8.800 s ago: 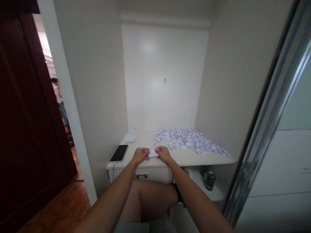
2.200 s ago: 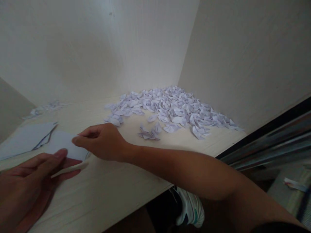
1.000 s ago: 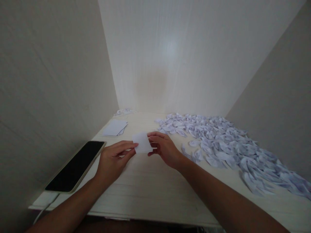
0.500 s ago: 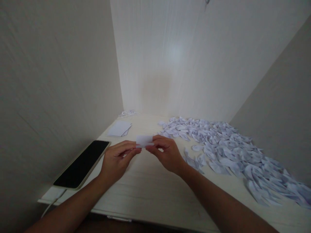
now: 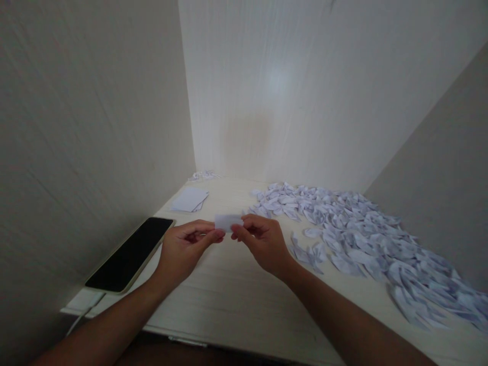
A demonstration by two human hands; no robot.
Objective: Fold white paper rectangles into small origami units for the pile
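A small white piece of paper (image 5: 227, 222), seemingly folded, is held up between both hands above the table. My left hand (image 5: 186, 245) is closed on its left end, the thumb in front and the fingers behind. At the right end my right hand (image 5: 263, 239) pinches it, thumb tip pressed on the paper's front face. Behind my left hand lies a small stack of white paper sheets (image 5: 189, 199). A large heap of folded white paper pieces (image 5: 354, 234) spreads to the right of my right hand.
A black-screened phone (image 5: 131, 254) lies at the table's left, with a white cable (image 5: 86, 312) running off the front edge. Small white scraps (image 5: 205, 175) sit in the back left corner. Walls enclose the table (image 5: 229, 305) at left, back and right.
Both thumbs have moved up onto the paper's front, and the turned-up strip along its lower edge now lies flat against it. The view has shifted slightly.
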